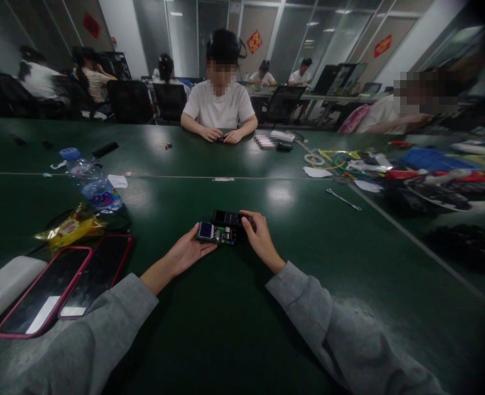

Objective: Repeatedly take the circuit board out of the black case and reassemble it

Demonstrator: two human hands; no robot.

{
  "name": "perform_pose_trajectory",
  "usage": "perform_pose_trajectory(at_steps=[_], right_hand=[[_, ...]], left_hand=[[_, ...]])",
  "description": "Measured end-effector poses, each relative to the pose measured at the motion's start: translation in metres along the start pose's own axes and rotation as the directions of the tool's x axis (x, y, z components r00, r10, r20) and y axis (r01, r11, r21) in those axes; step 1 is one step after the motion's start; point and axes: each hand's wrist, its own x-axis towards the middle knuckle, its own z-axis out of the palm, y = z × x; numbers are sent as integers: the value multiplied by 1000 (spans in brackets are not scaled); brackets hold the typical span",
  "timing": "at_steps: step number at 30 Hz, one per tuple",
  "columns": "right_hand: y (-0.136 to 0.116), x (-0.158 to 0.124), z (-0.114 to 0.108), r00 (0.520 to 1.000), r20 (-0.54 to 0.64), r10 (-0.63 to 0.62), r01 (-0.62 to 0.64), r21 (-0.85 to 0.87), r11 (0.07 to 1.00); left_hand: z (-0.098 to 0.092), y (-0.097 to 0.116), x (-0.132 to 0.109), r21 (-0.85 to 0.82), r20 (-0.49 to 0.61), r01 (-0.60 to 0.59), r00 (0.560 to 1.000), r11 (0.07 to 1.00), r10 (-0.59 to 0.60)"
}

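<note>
In the head view, the person's left hand [187,252] comes in from 7 o'clock and closes narrowly around the near end of a small circuit board [218,233]. The thumb lies along the board's edge. The right hand [259,237] comes in from 5 o'clock with its fingers curled over the far end of a black shell [229,218]. The shell touches the board at its 12 o'clock side. Both parts sit at the centre of the dark green table [226,318], just off its surface. The gadget looks opened up, with the board bare and the shell apart from it. No loose screws can be made out. The board is flat and green, studded with tiny parts and a pale bluish screen, and the shell is matte, boxy plastic. At 9 o'clock stand a clear ribbed water bottle [93,185] and a crinkled yellow snack packet [70,228]. Two glossy phones in red cases [47,293] lie at 8 o'clock. A slim metal wrench [343,199] lies at 2 o'clock, and another person [220,107] sits across the table at 12.
</note>
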Motion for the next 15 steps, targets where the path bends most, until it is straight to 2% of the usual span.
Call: perform_pose_trajectory(at_steps=[9,15], right_hand=[[-4,0,-1,1000,12,-19,19,-8,1000],[-3,0,0,1000,23,-9,9,6,1000]], left_hand=[[9,2,-8,92,-18,-65,998,994,67],[8,0,-9,147,-23,-77,996,986,81]])
